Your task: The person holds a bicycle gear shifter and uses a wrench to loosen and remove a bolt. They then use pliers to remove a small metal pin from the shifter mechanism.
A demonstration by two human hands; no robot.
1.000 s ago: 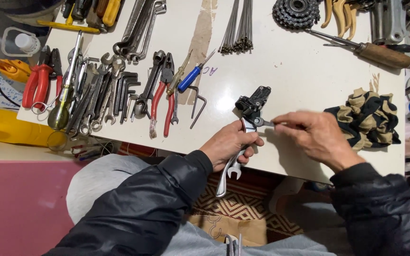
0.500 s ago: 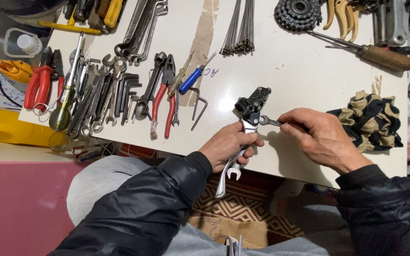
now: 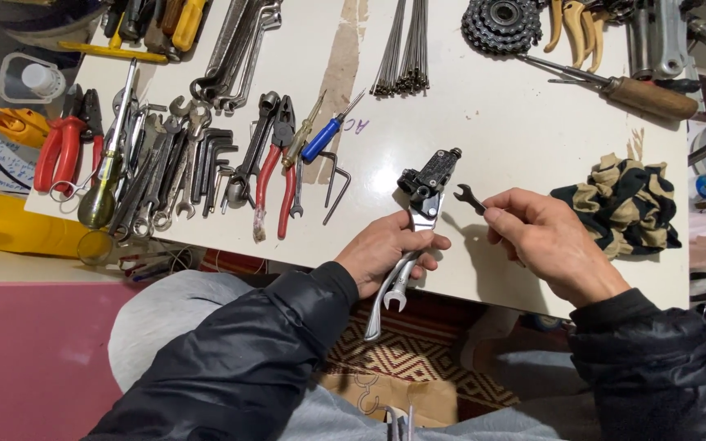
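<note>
Since half a second before, the right hand [image 3: 553, 245] had drawn back from the brake lever [image 3: 418, 224], so that the small wrench [image 3: 471, 198] pinched in its fingertips stood just clear of the lever's black head instead of against it. The left hand [image 3: 389, 253] had kept its place at the near edge of the desk [image 3: 532, 131], clamped around the lever's silver blade together with a second, larger spanner [image 3: 389, 290] that hung down past the edge. The lever's long axis ran from that hand up and away, tilting slightly right, with the black clamp head at the far end. The head lay just left of the small wrench's open end, so the right hand was the nearer one to it, with nothing between them. Right of that hand sat a striped rag [image 3: 622, 204]. Left lay hex keys [image 3: 332, 184], a blue screwdriver [image 3: 324, 139] and red-handled pliers [image 3: 275, 180]. Farther off were a bundle of spokes [image 3: 402, 49], a sprocket cluster [image 3: 500, 24] and a wooden-handled tool [image 3: 643, 96].
</note>
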